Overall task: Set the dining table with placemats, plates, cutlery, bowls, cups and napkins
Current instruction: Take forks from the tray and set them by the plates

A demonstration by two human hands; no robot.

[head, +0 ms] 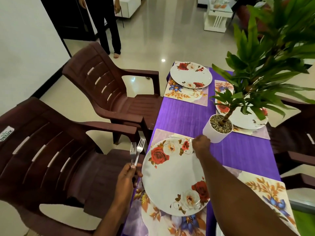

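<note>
A white rose-patterned plate (172,178) lies on a floral placemat (158,220) at the near left of the purple table (187,113). My left hand (127,176) grips two forks (137,151) upright, just left of that plate. My right hand (201,144) reaches over the plate's far edge and holds a fork (179,137) that lies flat on the placemat beyond the plate. A second plate (190,74) sits on the far left placemat. A third plate (245,120) lies on the far right placemat, partly hidden by plant leaves.
A white pot with a leafy plant (218,129) stands mid-table, touching distance from my right hand. A bare placemat (265,189) lies near right. Brown plastic chairs (109,92) line the left side, another the right. A person's legs (110,31) stand at the back.
</note>
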